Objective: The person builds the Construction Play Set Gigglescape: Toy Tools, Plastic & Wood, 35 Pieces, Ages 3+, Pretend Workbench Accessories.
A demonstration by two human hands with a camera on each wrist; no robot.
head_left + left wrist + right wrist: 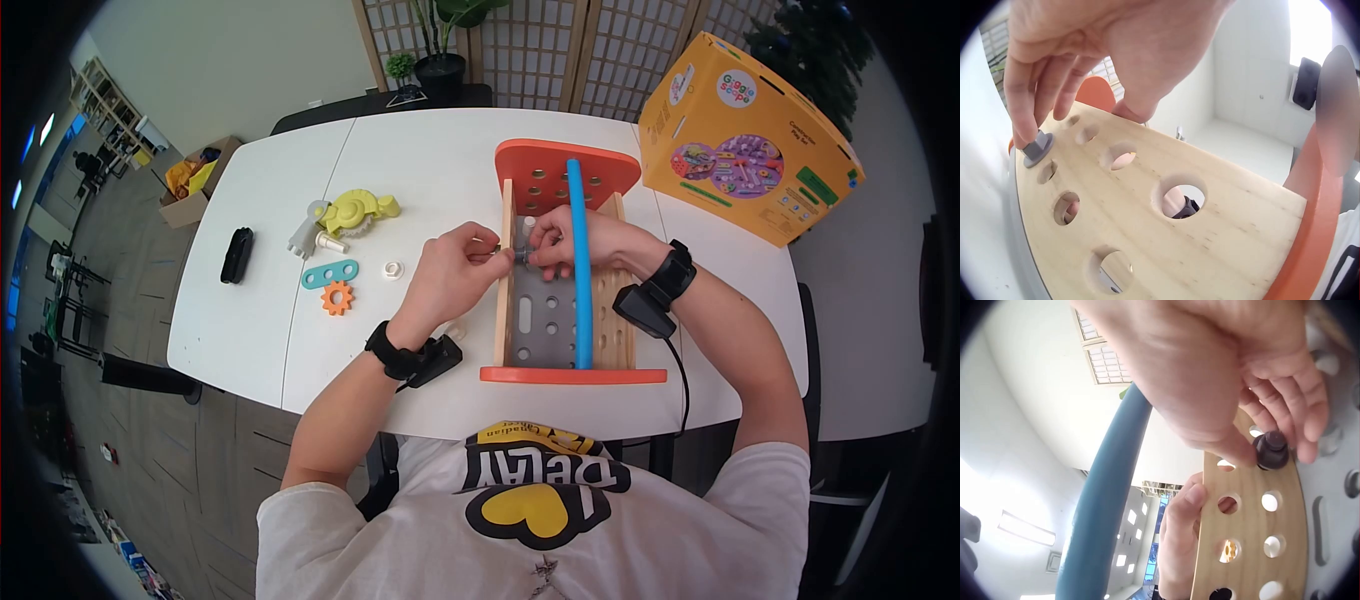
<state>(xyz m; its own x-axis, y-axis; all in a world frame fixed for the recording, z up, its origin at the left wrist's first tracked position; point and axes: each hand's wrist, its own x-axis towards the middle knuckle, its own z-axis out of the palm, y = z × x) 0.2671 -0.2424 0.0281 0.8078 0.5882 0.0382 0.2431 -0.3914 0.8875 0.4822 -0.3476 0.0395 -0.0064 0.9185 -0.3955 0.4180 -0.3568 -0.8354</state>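
Observation:
A toy workbench has a wooden side panel [1147, 206] with round holes, orange end boards [570, 376] and a grey perforated base [545, 310]. My left hand [445, 280] is at the panel's outer face, fingertips on a grey hex-headed bolt [1038, 149] in one hole; its thumb lies at the panel's upper edge. On the inner face, my right hand [600, 240] reaches under the blue bar [581, 290]. Its thumb and fingers hold a dark grey round nut [1271, 451], with a stub showing at its middle.
Left on the white table [230, 330] lie a yellow-green toy saw [355, 210], a teal strip [330, 274], an orange gear [337, 298], a white nut [392, 270] and a black case [236, 255]. A large yellow box [750, 140] stands at the back right.

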